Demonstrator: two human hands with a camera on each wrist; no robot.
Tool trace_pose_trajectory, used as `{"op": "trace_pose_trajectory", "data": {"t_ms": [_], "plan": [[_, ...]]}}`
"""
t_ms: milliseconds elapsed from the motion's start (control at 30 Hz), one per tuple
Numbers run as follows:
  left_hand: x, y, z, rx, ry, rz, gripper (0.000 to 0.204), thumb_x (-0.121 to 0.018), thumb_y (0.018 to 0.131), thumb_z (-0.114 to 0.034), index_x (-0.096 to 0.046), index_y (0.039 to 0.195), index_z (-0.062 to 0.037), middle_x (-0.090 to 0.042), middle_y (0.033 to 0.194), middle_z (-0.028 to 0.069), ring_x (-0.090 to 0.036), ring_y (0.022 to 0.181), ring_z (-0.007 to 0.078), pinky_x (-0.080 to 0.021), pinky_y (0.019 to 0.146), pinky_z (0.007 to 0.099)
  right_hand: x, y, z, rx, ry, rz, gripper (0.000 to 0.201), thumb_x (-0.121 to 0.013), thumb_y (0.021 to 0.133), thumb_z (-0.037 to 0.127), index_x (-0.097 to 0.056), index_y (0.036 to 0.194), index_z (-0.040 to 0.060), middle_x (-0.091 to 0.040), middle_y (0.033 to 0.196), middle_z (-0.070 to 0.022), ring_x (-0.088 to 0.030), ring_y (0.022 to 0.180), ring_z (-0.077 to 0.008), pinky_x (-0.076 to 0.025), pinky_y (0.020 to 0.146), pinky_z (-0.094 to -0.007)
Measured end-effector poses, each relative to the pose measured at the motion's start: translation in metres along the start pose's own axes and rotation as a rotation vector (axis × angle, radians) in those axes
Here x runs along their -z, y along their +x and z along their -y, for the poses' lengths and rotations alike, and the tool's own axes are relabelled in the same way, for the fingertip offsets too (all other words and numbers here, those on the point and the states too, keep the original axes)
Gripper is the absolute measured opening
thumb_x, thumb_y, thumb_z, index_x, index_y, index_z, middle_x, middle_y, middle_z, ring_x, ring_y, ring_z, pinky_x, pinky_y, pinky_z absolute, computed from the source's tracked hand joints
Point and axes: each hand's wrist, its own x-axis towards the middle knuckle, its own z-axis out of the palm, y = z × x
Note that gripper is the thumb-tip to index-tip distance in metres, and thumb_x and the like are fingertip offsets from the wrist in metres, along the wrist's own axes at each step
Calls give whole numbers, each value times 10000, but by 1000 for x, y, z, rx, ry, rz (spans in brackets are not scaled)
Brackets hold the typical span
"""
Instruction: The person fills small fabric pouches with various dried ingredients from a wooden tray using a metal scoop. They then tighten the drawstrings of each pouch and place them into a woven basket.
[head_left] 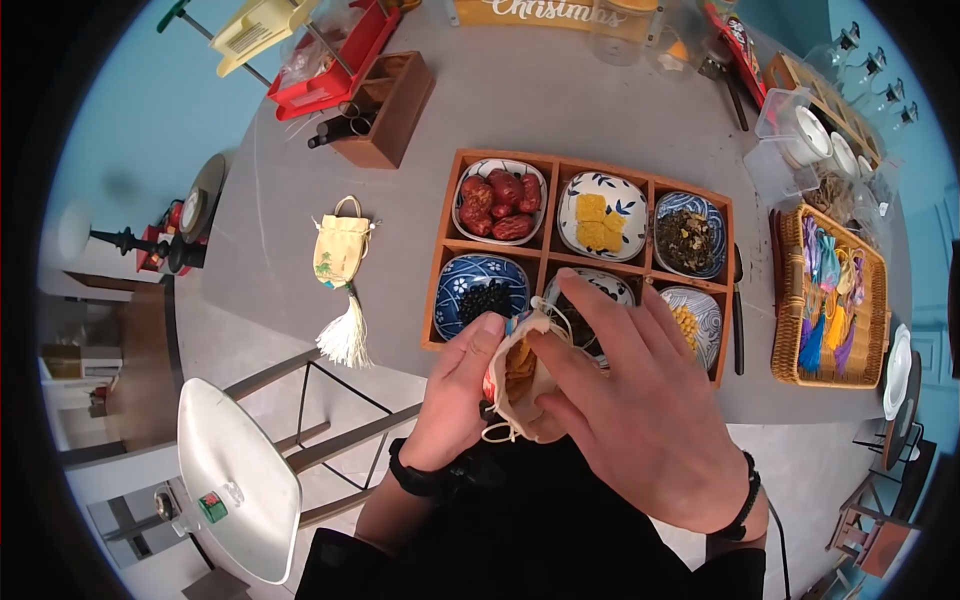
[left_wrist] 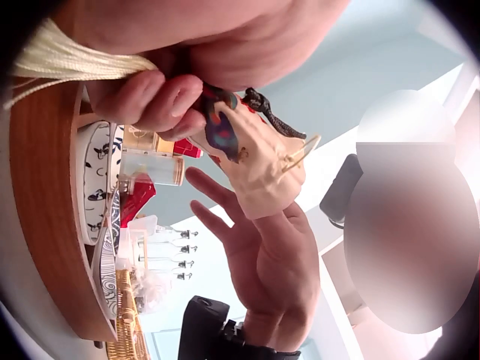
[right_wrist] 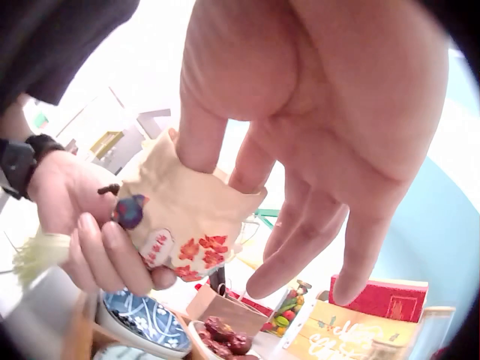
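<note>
My left hand [head_left: 455,405] grips a small cream drawstring pouch [right_wrist: 184,210] printed with red flowers. A pale tassel [left_wrist: 82,56] hangs from it by the left hand. At the pouch's mouth is my right hand [head_left: 650,425], its thumb and index finger reaching inside, its other fingers extended and apart. Orange-yellow stuff [head_left: 520,365] shows inside the mouth in the head view. Beyond the hands lies a wooden divided tray [head_left: 548,200] of small dishes: red dates [head_left: 500,200], yellow blocks [head_left: 600,222], dried leaves [head_left: 686,240], black beans or seeds [head_left: 487,300] and yellow kernels [head_left: 686,325].
A yellow tasselled pouch [head_left: 340,250] lies left of the tray. To the right stands a wicker basket [head_left: 830,375] of coloured tassels, with plastic tubs [head_left: 785,150] behind it. A wooden box [head_left: 400,120] and a red tray [head_left: 365,50] are at the back left.
</note>
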Motion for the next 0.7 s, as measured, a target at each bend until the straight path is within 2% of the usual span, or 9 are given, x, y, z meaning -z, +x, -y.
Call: {"op": "trace_pose_trajectory", "data": {"t_ms": [200,267,300,400,467,500,600,667,700], "plan": [[6,4,1,-7,21,9,263,-412,1028,-238,-565,1081,-31,-612,1010,34,-593,937,87,-486,810,247,-3,11,0,156,-111,-51,295,-708,763,189,-620,1024,84,-522,1233,-138,-576,1024,-266,-375,1022,-498],[16,5,-1,-66,376,61,235,-410,1012,-211,-552,1060,-30,-588,970,24,-571,875,80,-463,762,235,-5,12,-4,210,-114,-75,247,-669,763,175,-623,968,45,-534,1214,-167,-569,971,-257,-376,1012,-487],[15,6,-1,-66,374,58,235,-410,1012,-211,-552,1060,-30,-588,970,24,-571,875,80,-463,762,235,-6,13,-5,261,-118,-100,214,-631,763,161,-625,911,7,-546,1196,-196,-562,918,-247,-376,1001,-475],[11,9,2,-88,408,33,229,-403,1001,-214,-542,1033,-35,-563,925,14,-545,830,79,-441,728,233,-14,15,-4,225,-162,-64,183,-621,765,160,-638,844,-5,-573,1155,-208,-563,905,-253,-372,1005,-480],[14,14,6,126,-148,65,266,-397,1012,-241,-553,1059,-31,-587,941,26,-566,853,84,-458,759,241,-13,14,-3,223,-170,-4,168,-626,762,155,-646,853,14,-549,1191,-180,-558,945,-248,-359,1023,-489],[14,14,5,122,-153,66,266,-397,1012,-241,-553,1059,-31,-587,941,26,-566,853,84,-458,759,241,-12,15,-3,222,-181,56,157,-631,758,150,-653,861,34,-525,1227,-152,-553,986,-243,-347,1041,-498],[13,8,5,240,-165,50,315,-396,1019,-265,-561,1118,-15,-616,986,54,-594,890,104,-473,794,252,-14,17,-3,239,-220,73,144,-618,754,138,-659,848,37,-530,1221,-155,-549,979,-240,-329,1056,-504],[15,5,7,0,162,140,346,-406,1021,-271,-558,1173,-1,-630,1040,77,-612,924,123,-485,817,266,-20,17,-3,252,-253,40,138,-620,751,140,-657,834,37,-533,1217,-154,-548,981,-241,-324,1059,-508],[17,6,9,-1,161,139,346,-406,1021,-271,-558,1173,-1,-630,1040,77,-612,924,123,-485,817,266,-22,16,-2,264,-283,7,133,-623,747,143,-655,821,37,-535,1213,-152,-547,984,-241,-319,1063,-512]]}}
